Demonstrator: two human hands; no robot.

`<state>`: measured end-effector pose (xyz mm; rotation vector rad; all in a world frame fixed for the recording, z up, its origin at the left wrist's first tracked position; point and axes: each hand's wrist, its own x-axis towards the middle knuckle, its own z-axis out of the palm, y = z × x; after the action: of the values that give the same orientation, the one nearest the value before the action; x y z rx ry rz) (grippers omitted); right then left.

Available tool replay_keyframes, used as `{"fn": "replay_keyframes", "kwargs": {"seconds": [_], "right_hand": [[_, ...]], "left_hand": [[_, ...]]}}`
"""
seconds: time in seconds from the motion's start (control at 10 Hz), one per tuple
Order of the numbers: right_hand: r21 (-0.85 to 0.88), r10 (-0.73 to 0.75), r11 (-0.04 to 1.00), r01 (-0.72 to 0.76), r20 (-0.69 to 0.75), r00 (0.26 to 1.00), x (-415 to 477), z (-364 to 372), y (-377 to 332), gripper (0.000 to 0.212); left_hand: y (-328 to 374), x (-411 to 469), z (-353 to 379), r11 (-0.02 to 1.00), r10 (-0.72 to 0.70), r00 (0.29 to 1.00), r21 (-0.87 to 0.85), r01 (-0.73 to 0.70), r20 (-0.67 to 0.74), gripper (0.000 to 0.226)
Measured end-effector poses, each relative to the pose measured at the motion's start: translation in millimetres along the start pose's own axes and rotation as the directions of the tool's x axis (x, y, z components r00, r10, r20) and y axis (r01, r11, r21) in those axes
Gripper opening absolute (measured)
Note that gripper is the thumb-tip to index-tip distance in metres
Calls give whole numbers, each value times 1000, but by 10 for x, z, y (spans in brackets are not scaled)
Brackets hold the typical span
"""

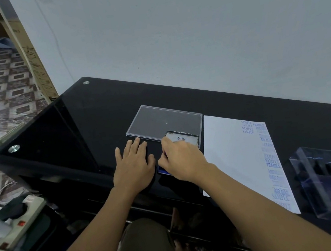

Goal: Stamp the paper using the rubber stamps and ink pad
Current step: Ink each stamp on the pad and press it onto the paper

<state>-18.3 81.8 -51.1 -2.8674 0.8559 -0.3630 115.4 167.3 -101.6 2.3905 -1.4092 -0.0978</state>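
Black-cased ink pad [183,138], beside white paper sheet [232,154], covered by right hand [182,160]; fingers [169,145] curled, hold unclear. Left hand [134,166] flat on black glass table [77,125], fingers [135,144] straight. Inking judged in hand; next, blank paper area to be stamped.

Power strip [24,220] left — cardboard box [37,72] against wall [190,28].

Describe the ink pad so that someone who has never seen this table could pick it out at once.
On the black glass table, look between the clear flat plastic cover at the back and the white paper to the right. The ink pad sits there, half under the right hand. Only it carries a white label reading Artline and shows a blue corner.
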Motion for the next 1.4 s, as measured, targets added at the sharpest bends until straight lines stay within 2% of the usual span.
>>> {"fn": "replay_keyframes", "kwargs": {"seconds": [0.4, 0.8, 1.2, 1.4], "right_hand": [[24, 7, 1000, -8, 38, 999, 43, -9, 12, 15], [15, 20, 1000, -20, 16, 1000, 30, -7, -3, 17], [22, 46, 999, -49, 108, 993, 72, -104, -3, 18], [125, 97, 987, -97, 1, 995, 45, -335, 104, 17]], "left_hand": [[-1, -3, 2, 1000, 0, 1000, -1, 0, 3, 54], [-5, 16, -9, 1000, 1, 1000, -2, -1, 14, 54], [26, 63, -95, 995, -33, 999, -92, 37, 43, 52], [145, 139, -206, 987, -14, 999, -158, 8, -39, 47]]}}
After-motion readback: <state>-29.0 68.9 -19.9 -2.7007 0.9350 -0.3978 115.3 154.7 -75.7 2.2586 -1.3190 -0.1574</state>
